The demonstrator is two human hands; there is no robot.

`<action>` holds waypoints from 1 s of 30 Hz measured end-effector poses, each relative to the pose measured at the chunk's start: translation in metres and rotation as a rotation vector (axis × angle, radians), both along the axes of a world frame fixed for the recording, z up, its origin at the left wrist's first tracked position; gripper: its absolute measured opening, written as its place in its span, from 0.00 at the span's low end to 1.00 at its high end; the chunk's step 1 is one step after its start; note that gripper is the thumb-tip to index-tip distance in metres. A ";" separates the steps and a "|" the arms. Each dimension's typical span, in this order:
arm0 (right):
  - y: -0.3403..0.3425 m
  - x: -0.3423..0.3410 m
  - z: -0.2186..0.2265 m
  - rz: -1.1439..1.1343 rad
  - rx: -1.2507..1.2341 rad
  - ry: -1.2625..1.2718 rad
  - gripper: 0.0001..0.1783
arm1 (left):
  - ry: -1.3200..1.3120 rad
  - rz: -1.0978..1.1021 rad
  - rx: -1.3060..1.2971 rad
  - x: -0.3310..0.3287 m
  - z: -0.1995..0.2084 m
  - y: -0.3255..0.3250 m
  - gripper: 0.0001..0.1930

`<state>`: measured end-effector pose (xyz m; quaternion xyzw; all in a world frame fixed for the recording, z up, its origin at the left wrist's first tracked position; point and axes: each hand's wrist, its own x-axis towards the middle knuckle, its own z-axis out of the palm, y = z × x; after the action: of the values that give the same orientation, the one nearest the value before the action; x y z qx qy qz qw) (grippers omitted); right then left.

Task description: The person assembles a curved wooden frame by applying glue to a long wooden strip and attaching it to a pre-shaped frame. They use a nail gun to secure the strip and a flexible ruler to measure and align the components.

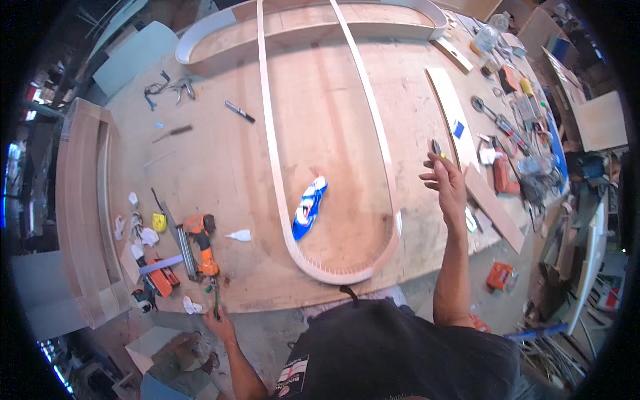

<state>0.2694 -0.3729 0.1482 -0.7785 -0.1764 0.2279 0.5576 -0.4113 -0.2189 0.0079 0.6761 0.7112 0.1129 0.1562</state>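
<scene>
My left hand (220,327) is at the table's front edge, fingers closed round the lower end of a thin green piece (215,301). That piece runs up to the butt of an orange and black nail gun (205,250) lying on the table; whether it is a hose I cannot tell. Further right, my right hand (445,183) is raised over the table with its fingers apart. Just past its fingertips is a small dark pointed tool (437,147) with a yellow part. Between my hands lies a U-shaped pale wooden frame (341,275), its curved end toward me.
Inside the frame is a blue and white packet (310,208). A small white bottle (239,235), a black marker (240,111) and clamps (181,88) lie left. Boards (448,100), an angle grinder (503,123) and other tools crowd the right side. A rounded wooden frame (313,37) stands behind.
</scene>
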 end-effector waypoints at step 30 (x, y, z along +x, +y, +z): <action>0.315 0.219 -0.101 0.305 0.268 0.717 0.27 | -0.543 -0.211 -0.293 0.518 0.042 0.235 0.16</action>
<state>0.4887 -0.0584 0.0474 -0.5350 -0.1124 0.5399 0.6400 0.1064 0.0162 0.0496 0.6617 0.5783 0.1684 0.4466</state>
